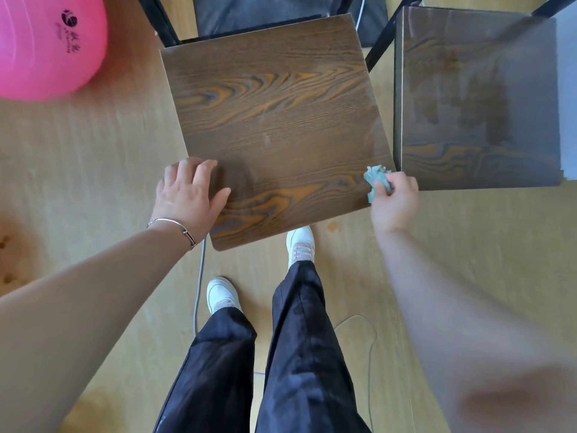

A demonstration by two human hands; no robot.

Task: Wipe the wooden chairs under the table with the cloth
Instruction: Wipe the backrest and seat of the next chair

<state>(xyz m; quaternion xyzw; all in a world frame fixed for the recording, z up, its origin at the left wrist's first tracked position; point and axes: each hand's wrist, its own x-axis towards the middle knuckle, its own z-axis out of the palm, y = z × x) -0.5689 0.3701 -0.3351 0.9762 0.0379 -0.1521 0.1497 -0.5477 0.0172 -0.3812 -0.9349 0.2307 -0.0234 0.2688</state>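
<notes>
top-down view of 2 wooden chairs on a pale wood floor (pixel 93 151). centre: near chair seat (pixel 274 120), dark brown with orange grain, turned slightly; just beside it on the right, second chair seat (pixel 477 98), duller and streaked. left hand (pixel 190 189) laid on the near-left edge of the near chair seat, fingers relaxed and spread, thumb on the top surface, grasping nothing; silver bracelet (pixel 175 228) at the wrist. right hand (pixel 395 201) at the near-right corner of the same seat, fingers curled round a crumpled teal cloth (pixel 376 178), held against the seat's right edge. far left: pink ball (pixel 46 42) with dark print. near: dark trousers (pixel 299 339), 2 white shoes (pixel 299 245), grey cable (pixel 198 292) on the floor. far: black frame legs (pixel 156 20).
</notes>
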